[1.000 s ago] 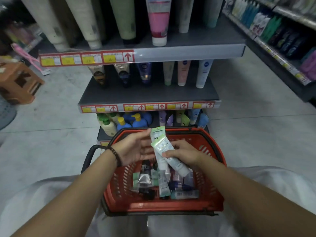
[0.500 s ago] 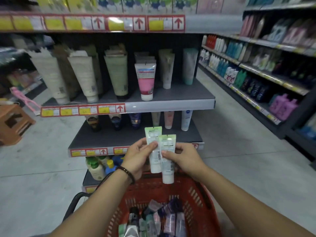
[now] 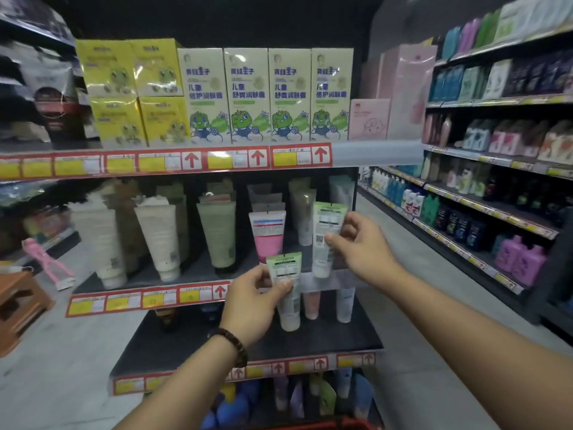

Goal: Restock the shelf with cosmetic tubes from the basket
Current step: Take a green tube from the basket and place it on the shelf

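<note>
Hands (image 3: 252, 301) (image 3: 361, 246) raised, each gripping tube (image 3: 286, 285) (image 3: 325, 237)

Dim aisle; glare on price strips (motion-blurred left); edges bowed.

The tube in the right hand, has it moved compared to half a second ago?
Yes. The right hand has carried its green-topped tube up and away from the left hand's tube, now level with the pink tube on the shelf.

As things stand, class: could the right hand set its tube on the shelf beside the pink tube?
Probably yes: the right hand already holds its tube right of the pink tube, with nothing between.
</note>
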Demonstrator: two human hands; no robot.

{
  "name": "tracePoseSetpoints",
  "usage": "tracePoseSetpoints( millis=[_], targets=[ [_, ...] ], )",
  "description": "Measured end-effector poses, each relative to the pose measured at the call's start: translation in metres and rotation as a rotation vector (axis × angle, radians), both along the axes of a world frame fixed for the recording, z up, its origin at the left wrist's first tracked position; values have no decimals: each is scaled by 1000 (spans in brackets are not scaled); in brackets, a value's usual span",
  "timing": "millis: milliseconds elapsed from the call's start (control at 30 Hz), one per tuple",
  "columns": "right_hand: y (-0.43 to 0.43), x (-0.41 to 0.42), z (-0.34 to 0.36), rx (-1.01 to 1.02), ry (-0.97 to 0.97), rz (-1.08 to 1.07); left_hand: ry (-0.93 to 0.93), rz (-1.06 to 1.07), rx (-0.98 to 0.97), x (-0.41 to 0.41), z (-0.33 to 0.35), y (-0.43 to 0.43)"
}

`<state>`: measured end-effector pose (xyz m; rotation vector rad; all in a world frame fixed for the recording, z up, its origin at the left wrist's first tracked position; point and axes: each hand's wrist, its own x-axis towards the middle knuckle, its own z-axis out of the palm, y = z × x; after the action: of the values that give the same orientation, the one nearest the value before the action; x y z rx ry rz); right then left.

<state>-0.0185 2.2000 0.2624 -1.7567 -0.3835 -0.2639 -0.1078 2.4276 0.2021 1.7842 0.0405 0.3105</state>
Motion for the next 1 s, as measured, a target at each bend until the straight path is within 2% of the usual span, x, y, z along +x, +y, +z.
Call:
tracePoseSetpoints(
  millis=[100,367,633,767,800,867,933,1000],
  targets=[
    [12,33,14,2,-2,-64,-6,-11,-22,13,1,8],
    [33,92,-7,-186,-61,-150,54,-15,-53,35,-5,20],
    [31,93,-16,-124,26,-94,45,-52,-15,42,-1,8],
    [22,59,-16,-69,-41,-264,32,-51,-29,42,2,-4],
    [18,47,-17,-68,-72,-251,26,-48,-18,43,4,-7],
    [10,24,-19,-115,-65,-74,18,-47,-29,44,9,-14],
    [5,5,-24,-258,-21,111,-2,-64,-56,44,15,-21],
    [3,-4,-28,-382,-46,160,-43,-68,-42,45,21,-28]
  ],
)
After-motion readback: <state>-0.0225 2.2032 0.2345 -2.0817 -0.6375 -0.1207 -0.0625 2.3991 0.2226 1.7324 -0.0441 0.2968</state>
